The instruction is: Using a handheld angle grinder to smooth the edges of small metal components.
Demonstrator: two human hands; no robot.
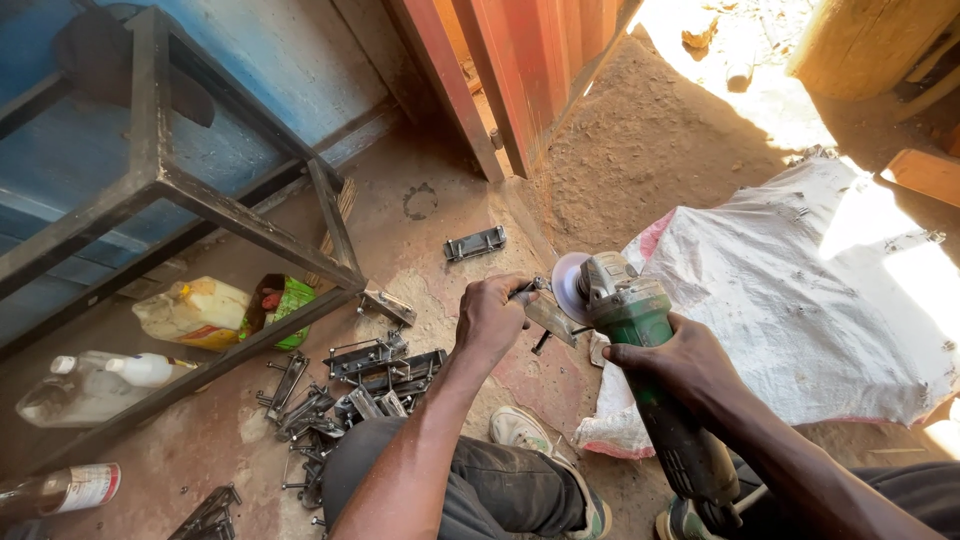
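Head cam: left hand (488, 318) has its fingers clamped round a small metal bracket (548, 315), held just above the dirt floor (640, 140). Right hand (678, 362) grips the green angle grinder (640, 340), its disc (567, 287) touching the bracket; more brackets (345, 395) piled near the knee.

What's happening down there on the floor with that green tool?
A person sits on the ground. Their right hand grips a green angle grinder, its disc against a small flat metal bracket that the left hand holds. A pile of similar dark metal brackets lies by the left knee, one more bracket lies apart on the concrete, and a white woven sack is spread to the right.
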